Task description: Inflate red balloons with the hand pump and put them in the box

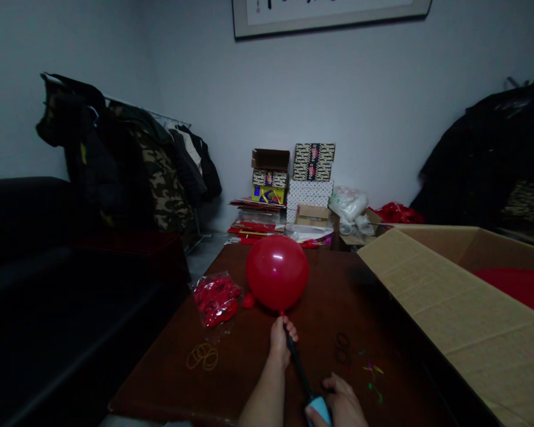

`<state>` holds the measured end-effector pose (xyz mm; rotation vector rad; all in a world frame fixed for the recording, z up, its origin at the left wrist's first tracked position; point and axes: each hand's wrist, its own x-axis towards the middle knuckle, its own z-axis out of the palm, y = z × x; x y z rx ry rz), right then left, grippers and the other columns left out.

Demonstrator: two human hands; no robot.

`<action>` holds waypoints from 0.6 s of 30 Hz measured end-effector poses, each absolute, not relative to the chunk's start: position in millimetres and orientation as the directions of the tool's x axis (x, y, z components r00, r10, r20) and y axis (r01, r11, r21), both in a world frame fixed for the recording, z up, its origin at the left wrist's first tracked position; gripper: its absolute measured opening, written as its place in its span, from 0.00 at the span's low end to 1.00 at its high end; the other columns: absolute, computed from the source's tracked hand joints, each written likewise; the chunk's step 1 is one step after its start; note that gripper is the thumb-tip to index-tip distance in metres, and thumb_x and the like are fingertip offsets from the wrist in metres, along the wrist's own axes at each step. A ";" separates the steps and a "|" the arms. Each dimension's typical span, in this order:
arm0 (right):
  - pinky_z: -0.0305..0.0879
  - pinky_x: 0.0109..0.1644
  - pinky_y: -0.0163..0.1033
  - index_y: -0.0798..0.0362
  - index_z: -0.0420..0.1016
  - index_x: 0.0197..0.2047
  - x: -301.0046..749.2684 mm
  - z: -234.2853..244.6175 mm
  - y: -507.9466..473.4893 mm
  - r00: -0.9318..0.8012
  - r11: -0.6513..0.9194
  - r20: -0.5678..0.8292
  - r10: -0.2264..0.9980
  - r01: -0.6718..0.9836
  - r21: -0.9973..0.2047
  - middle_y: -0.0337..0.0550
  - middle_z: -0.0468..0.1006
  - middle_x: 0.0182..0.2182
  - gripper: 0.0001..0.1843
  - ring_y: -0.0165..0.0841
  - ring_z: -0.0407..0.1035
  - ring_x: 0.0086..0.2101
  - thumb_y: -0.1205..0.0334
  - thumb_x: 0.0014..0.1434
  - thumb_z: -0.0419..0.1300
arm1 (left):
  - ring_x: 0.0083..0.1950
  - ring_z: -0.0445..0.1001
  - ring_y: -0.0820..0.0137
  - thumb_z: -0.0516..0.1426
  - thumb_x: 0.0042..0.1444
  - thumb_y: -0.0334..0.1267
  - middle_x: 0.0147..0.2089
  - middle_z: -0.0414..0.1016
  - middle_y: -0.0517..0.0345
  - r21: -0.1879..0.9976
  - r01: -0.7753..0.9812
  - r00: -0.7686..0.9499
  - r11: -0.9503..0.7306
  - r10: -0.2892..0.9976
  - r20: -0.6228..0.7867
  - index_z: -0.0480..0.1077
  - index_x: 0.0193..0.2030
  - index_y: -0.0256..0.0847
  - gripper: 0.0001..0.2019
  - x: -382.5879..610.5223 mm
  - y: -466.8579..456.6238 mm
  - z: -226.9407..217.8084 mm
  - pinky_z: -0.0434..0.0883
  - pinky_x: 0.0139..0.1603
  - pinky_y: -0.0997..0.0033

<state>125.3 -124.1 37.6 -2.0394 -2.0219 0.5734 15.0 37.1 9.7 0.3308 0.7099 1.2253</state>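
Note:
A round, inflated red balloon (276,274) stands over the middle of the table, its neck pointing down toward me. My left hand (283,337) is closed around that neck and the tip of a hand balloon pump. The pump's thin black shaft (299,363) slants down to the right into a light blue body (319,409). My right hand (343,403) grips this blue part, thumb on the near side, partly cut off by the lower edge. Left of the balloon lie a clear bag of red balloons (217,298) and a small loose red balloon (248,300).
Yellow rubber bands (202,356) lie front left on the brown table (173,388). Dark bands (343,347) and small coloured bits (374,370) are at right. An open cardboard box (454,308) holds another red balloon (523,287). Stacked boxes (310,193) stand behind.

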 end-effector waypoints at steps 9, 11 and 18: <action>0.45 0.61 0.49 0.59 0.73 0.44 97.3 58.5 -65.7 0.095 -0.072 0.036 0.995 0.911 -0.406 0.54 0.70 0.49 0.27 0.47 0.56 0.55 0.46 0.52 0.51 | 0.14 0.51 0.81 0.58 0.42 0.47 0.16 0.53 0.71 0.591 -0.730 0.169 0.344 0.928 -0.331 0.54 0.25 0.42 0.16 16.1 43.6 5.0 0.46 0.16 0.79; 0.44 0.61 0.50 0.59 0.72 0.45 96.7 56.8 -61.5 0.097 -0.075 0.034 0.995 0.910 -0.407 0.54 0.70 0.49 0.27 0.47 0.55 0.56 0.45 0.52 0.51 | 0.14 0.51 0.81 0.58 0.42 0.48 0.16 0.53 0.71 0.596 -0.724 0.173 0.348 0.927 -0.332 0.54 0.25 0.42 0.16 16.5 44.0 5.6 0.46 0.16 0.79; 0.40 0.62 0.54 0.57 0.74 0.43 94.7 56.7 -68.4 0.094 -0.068 0.050 0.994 0.921 -0.384 0.52 0.70 0.50 0.25 0.47 0.53 0.57 0.47 0.53 0.50 | 0.14 0.51 0.81 0.58 0.42 0.47 0.15 0.53 0.71 0.624 -0.705 0.161 0.337 0.933 -0.323 0.54 0.25 0.42 0.16 18.3 40.7 9.3 0.46 0.16 0.78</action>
